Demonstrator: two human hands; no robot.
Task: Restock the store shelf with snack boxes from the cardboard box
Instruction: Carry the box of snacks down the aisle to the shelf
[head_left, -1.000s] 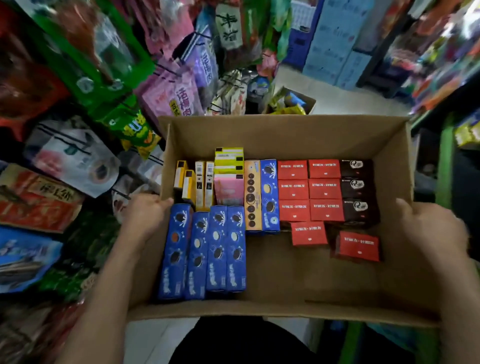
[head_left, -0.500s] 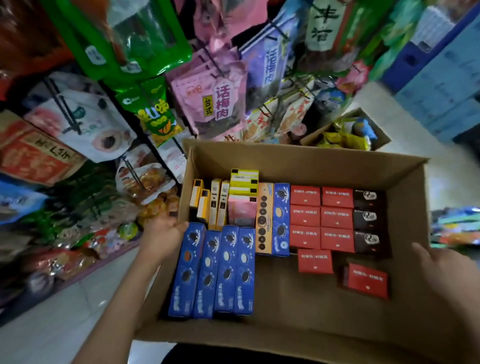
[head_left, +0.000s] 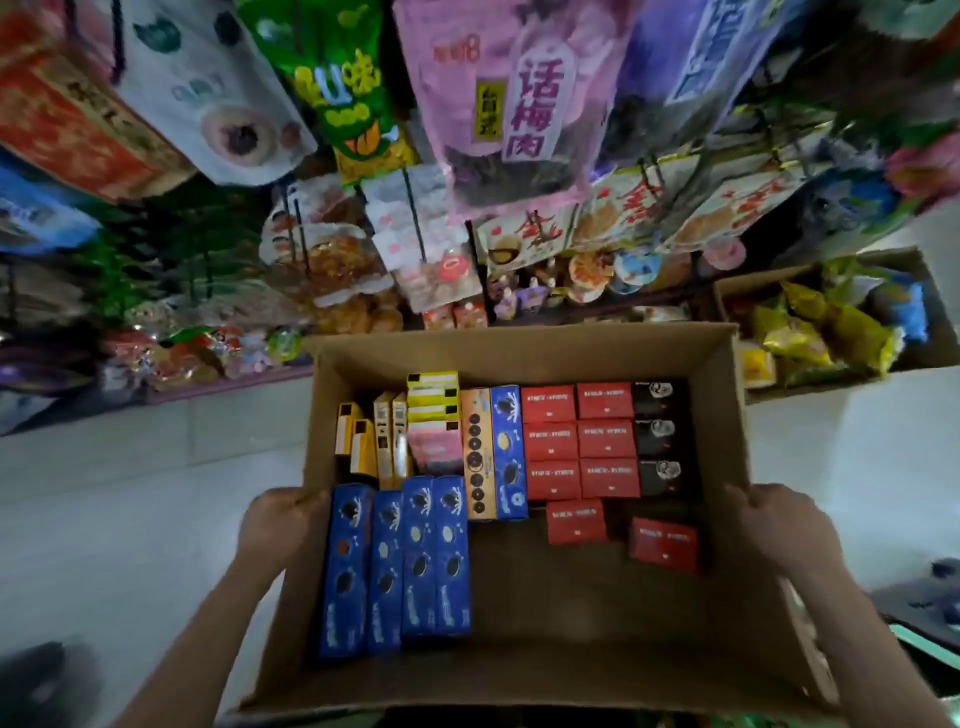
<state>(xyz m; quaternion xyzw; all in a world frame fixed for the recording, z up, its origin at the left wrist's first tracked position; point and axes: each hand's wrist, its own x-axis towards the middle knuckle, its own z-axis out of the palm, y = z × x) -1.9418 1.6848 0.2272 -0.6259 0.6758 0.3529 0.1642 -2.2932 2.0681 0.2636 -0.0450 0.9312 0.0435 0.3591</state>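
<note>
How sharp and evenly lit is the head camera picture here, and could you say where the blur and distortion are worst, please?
Head view: the snack boxes in the cardboard box read fairly sharp; the hanging snack bags above are smeared by motion blur and stretched by the wide lens towards the edges; the box interior is dim, the floor pale and brighter; both hands at the box sides are soft-edged.

Pale tiled floor (head_left: 130, 499), a second open carton (head_left: 930, 332) of snack bags directly on it.
</note>
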